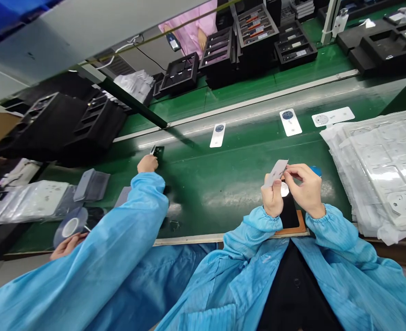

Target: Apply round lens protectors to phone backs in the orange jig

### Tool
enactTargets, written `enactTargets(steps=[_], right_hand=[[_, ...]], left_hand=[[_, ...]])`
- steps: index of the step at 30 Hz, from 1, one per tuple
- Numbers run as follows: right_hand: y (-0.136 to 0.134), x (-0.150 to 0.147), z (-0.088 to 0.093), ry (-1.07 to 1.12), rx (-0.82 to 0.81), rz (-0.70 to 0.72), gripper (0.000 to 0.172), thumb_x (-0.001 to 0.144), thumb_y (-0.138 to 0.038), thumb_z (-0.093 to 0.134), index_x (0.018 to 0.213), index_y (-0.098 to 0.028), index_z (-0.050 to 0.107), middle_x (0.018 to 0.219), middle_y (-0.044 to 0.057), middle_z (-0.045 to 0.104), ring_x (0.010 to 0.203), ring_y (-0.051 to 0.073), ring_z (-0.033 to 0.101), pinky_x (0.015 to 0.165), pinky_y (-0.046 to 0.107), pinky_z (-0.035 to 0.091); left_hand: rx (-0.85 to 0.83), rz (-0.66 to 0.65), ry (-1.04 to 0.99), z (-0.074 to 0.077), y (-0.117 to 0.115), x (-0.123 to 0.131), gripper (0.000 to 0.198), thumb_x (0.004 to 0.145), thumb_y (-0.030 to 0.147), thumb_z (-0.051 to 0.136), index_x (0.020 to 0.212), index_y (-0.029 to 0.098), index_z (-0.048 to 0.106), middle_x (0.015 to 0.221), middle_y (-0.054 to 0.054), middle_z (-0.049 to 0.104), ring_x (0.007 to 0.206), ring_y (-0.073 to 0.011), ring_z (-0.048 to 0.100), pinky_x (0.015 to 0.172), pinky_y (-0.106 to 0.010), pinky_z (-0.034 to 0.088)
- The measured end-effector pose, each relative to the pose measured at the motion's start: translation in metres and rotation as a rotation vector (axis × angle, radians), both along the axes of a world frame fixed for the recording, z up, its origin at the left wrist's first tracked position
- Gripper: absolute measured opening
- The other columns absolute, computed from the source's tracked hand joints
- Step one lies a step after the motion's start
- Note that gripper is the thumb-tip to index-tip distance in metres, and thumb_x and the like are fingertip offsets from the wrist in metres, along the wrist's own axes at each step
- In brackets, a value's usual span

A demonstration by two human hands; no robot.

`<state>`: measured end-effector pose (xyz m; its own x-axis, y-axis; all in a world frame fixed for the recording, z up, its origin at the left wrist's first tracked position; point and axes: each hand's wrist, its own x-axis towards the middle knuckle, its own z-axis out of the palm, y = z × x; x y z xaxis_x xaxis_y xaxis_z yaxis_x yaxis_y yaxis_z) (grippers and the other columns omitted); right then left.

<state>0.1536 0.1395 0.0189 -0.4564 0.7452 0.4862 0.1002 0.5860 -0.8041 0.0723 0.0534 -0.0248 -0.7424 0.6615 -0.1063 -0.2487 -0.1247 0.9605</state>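
My left hand (272,198) is closed on a small pale card (277,173), gripped between thumb and fingers and tilted up. Close on its right, my right hand (305,187) has thumb and fingertips pinched together at the card's edge. Whether those fingertips hold the card itself or a thin piece on it is too small to tell. Below both hands lies a dark flat panel (288,212) with a round whitish spot near its top, on an orange-brown board (301,223) at the bench edge. A blue round thing (316,171) shows partly behind my right hand.
On the green belt (196,184) lie white cards (217,135) with round patches. Stacked clear plastic trays (378,170) stand right. At left, a co-worker's hand (148,163) holds a small dark object; a tape roll (70,227) is near their other hand. Black trays (220,50) line the far side.
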Motion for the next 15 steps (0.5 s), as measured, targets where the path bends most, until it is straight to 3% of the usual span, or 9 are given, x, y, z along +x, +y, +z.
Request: enactTargets(steps=[4, 8, 11, 15], right_hand=[[0.0, 0.0, 0.001, 0.0, 0.003, -0.008, 0.012, 0.094, -0.025, 0.06, 0.088, -0.022, 0.069, 0.1, 0.007, 0.076, 0.092, 0.02, 0.073, 0.079, 0.035, 0.063], [0.0, -0.003, 0.002, 0.002, 0.041, -0.025, 0.011, 0.093, -0.024, 0.059, 0.084, -0.022, 0.066, 0.091, 0.005, 0.073, 0.084, 0.018, 0.07, 0.074, 0.032, 0.059], [0.006, -0.011, -0.004, -0.02, 0.07, -0.062, 0.011, 0.089, -0.022, 0.057, 0.079, -0.022, 0.061, 0.083, 0.003, 0.068, 0.077, 0.017, 0.065, 0.07, 0.03, 0.055], [0.032, -0.008, -0.026, -0.195, -0.006, -0.161, 0.008, 0.078, -0.02, 0.055, 0.07, -0.022, 0.056, 0.077, 0.003, 0.064, 0.072, 0.017, 0.061, 0.068, 0.03, 0.05]], left_hand=[[0.018, 0.035, 0.373, 0.0, 0.0, 0.003, 0.06, 0.095, 0.071, 0.054, 0.117, 0.019, 0.073, 0.117, -0.013, 0.075, 0.121, -0.0302, 0.069, 0.108, -0.04, 0.054], [0.108, -0.034, 0.548, 0.01, -0.001, 0.005, 0.053, 0.103, 0.06, 0.048, 0.134, 0.021, 0.067, 0.139, -0.013, 0.067, 0.133, -0.0295, 0.062, 0.117, -0.044, 0.048], [0.057, -0.102, 0.458, 0.013, 0.0, -0.002, 0.05, 0.101, 0.057, 0.056, 0.13, 0.021, 0.072, 0.141, -0.011, 0.067, 0.134, -0.0302, 0.062, 0.118, -0.042, 0.048], [0.0, -0.016, -0.012, 0.007, 0.002, -0.03, 0.055, 0.088, 0.064, 0.071, 0.1, 0.01, 0.078, 0.11, -0.017, 0.079, 0.107, -0.0332, 0.076, 0.102, -0.047, 0.06]])
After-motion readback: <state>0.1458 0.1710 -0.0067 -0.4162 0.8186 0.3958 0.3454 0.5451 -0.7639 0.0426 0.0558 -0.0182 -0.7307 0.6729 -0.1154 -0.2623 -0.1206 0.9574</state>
